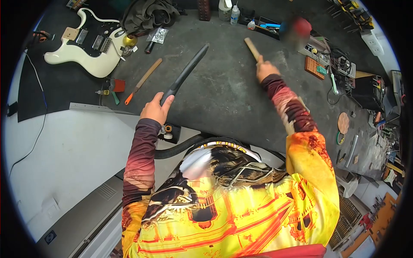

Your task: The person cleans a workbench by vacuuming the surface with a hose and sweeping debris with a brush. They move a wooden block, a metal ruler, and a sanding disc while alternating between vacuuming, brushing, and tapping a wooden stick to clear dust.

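Note:
My left hand (155,107) is wrapped around a long black vacuum cleaner nozzle (188,71), whose tip points up and to the right over the dark work mat (215,103). A ribbed black hose (180,146) runs past my waist. My right hand (266,70) is closed on one end of a flat wooden stick (252,48); its free end points away from me. Left of the nozzle lies a long tan tool with an orange handle (143,81). A cream electric guitar body (88,47) with a black pickguard rests at the back left.
A steel ruler (92,106) lies along the mat's front left edge. Dark cloth (148,17), a small plastic bag (157,35) and bottles (235,14) stand or lie at the back. Tools, cables and a brown perforated block (314,68) crowd the right side.

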`<state>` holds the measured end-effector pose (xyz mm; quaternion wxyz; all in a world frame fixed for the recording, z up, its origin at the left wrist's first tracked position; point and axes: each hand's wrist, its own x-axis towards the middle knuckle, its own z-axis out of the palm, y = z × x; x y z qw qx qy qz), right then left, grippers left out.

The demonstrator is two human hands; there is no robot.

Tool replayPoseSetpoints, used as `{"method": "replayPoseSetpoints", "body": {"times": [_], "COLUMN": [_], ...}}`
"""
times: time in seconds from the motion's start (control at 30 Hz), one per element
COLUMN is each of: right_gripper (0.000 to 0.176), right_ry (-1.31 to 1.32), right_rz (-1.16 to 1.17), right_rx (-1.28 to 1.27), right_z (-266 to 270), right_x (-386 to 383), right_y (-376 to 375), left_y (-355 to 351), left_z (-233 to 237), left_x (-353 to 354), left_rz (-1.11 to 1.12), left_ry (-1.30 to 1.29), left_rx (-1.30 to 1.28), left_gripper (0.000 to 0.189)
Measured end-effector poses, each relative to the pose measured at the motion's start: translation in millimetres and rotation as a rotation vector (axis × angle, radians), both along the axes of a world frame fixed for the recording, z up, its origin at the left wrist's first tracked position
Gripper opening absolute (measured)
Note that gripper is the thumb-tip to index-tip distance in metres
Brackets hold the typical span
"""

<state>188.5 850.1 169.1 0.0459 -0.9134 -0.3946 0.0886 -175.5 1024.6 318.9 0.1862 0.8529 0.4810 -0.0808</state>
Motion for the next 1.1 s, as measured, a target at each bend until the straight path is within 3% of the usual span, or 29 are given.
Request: {"method": "replayPoseSetpoints", "body": {"times": [0.13,0.2,0.4,0.53,0.6,0.67,0.73,0.87,0.93,1.0,1.1], "right_gripper": [0.045,0.043,0.043,0.045,0.044,0.042,0.041,0.044,0.049,0.049,0.045], "right_ry": [0.059,0.026,-0.025,0.051,0.079,0.013,-0.006,-0.023,0.147,0.078,0.018], "right_rz": [0.15,0.258,0.107,0.116,0.33,0.386,0.157,0.175,0.165,0.367,0.188], "right_rx": [0.217,0.238,0.18,0.218,0.186,0.172,0.145,0.101,0.084,0.133,0.218], "right_z": [-14,-6,-7,-29,-16,4,5,-34,-10,-15,-8], "right_x": [-49,-32,58,10,0,21,59,44,0,0,44], "right_y": [-15,-25,16,21,0,-6,8,49,52,44,55], "left_y": [-2,-1,-11,-8,-4,-5,-7,-7,-10,-8,-2], "left_z": [3,2,-4,-6,-11,-9,-10,-9,-7,-4,-12], "left_x": [12,21,38,39,36,33,31,38,37,36,27], "left_rz": [0.003,-0.012,-0.042,-0.013,-0.066,0.011,0.001,0.029,0.024,0.037,0.04], "left_ry": [0.064,0.07,0.108,0.096,0.056,0.089,0.08,0.077,0.089,0.077,0.028], "left_rx": [-0.063,-0.069,-0.092,-0.084,0.017,-0.082,-0.052,-0.077,-0.091,-0.088,-0.042], "left_gripper": [0.06,0.06,0.059,0.059,0.059,0.059,0.059,0.059,0.059,0.059,0.059]}}
